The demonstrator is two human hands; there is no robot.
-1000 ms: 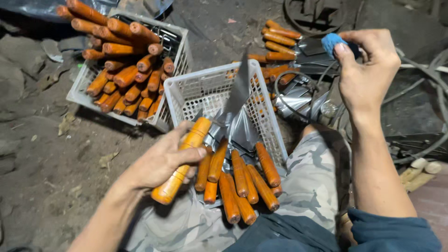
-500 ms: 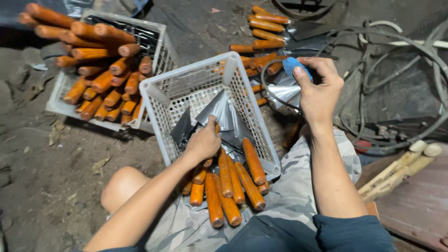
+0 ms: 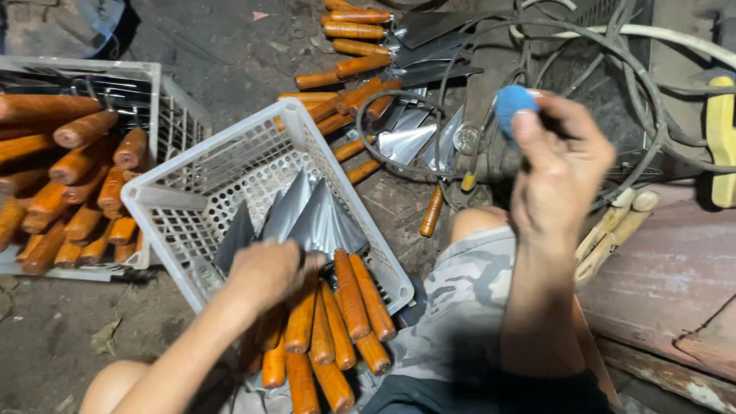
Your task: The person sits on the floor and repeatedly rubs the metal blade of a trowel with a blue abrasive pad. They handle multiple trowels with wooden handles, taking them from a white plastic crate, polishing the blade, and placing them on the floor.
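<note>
My left hand rests inside a white plastic basket, fingers curled over the orange wooden handles of the knives stacked there with grey blades pointing away. Whether it grips one handle is hidden. My right hand is raised above my knee and pinches a small blue round pad between thumb and fingers. More knives with orange handles lie loose on the ground beyond the basket.
A second white basket at the left is full of orange-handled knives. Cables and hoses loop across the ground at the upper right. A rusty metal plate and pale wooden sticks lie at the right.
My left hand has set the knife it held down into the near basket and now lies on the handles. My right hand stays raised with the blue pad.
</note>
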